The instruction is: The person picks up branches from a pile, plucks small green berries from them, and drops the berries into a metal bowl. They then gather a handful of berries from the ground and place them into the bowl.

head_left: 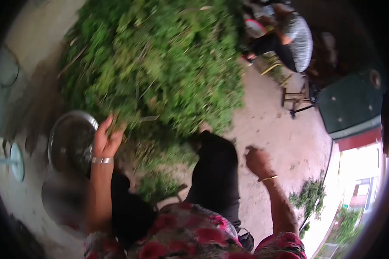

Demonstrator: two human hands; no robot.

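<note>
A big heap of leafy green stalks (160, 64) fills the upper middle of the view, in front of my knees. My left hand (107, 140), with a silver bracelet at the wrist, is at the heap's near left edge. Its fingers are bent around a leafy sprig (118, 125), blurred against the heap. Right of my knee, my right hand (258, 162) hangs over the floor, its fingers curled closed. Whatever it may hold is hidden. A round metal basin (55, 138) stands just left of my left hand. Loose greens (160, 183) lie between my legs.
Another person (299, 41) sits low at the upper right, beside a small wooden stool (296, 97). A dark green padded piece (352, 101) stands at right. More greens (309, 196) lie by the doorway. A pale round object (16, 162) is at far left.
</note>
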